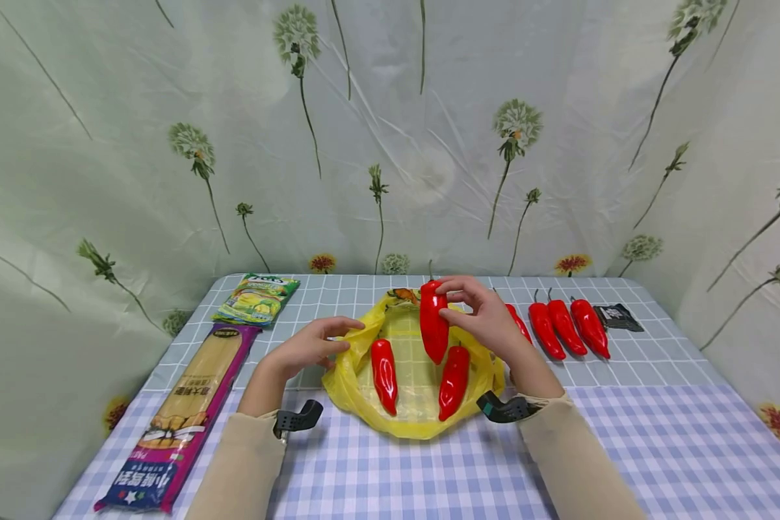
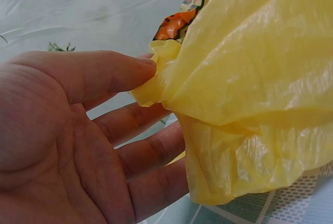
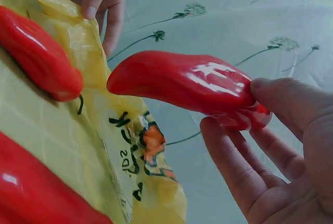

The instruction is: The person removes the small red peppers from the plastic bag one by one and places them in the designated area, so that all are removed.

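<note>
A yellow plastic bag lies opened out in the middle of the table, its rim raised in a ring. Two red peppers rest inside it. At its left rim my left hand pinches the thin film between thumb and fingers; the left wrist view shows the fingers partly behind the bag. Above the far part of the bag, my right hand holds another red pepper near its stem end, tip pointing down, between thumb and fingers.
Several more red peppers lie in a row at the back right, beside a small black packet. A long purple noodle package lies along the left side, with a green snack packet beyond it. A patterned curtain hangs behind the table.
</note>
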A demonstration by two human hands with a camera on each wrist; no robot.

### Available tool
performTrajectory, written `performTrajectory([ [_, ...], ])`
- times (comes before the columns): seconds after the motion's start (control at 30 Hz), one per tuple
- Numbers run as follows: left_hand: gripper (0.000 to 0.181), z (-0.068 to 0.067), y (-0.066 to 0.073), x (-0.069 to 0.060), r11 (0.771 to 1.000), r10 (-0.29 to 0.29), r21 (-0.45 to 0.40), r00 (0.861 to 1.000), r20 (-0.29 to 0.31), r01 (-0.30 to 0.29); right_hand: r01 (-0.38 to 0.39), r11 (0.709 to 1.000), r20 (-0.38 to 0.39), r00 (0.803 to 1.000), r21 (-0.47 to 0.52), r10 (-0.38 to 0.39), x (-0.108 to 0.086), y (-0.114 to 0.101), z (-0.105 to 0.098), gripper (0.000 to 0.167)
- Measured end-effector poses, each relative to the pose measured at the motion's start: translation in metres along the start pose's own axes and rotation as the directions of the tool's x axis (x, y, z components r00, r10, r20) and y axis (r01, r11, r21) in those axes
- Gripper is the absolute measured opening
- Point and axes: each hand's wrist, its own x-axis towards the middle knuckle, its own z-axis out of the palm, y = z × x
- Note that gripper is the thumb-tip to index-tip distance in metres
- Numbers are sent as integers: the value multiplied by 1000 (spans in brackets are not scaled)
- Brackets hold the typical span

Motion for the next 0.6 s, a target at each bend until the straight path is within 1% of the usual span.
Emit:
performTrajectory([
  [0.2, 39, 1, 0, -1, 1000, -5, -1, 1000, -8, 5, -23, 1000, -13, 1000, -1, 23, -7, -1, -10, 32],
  [0.43, 39, 0, 0, -1, 1000, -6, 0, 1000, -8, 6, -26, 1000, -26, 999, -8, 26, -24, 3, -23, 32],
  [0.5, 39, 1, 1, 0, 1000, -6, 3, 1000, -5, 6, -39, 999, -30, 999, -13, 38, -29, 4, -28, 32],
  [0.6, 39, 1, 1, 0, 1000, -9, 8, 1000, -4, 9, -79, 996, -47, 996, -37, 77, -37, 7, -35, 34],
])
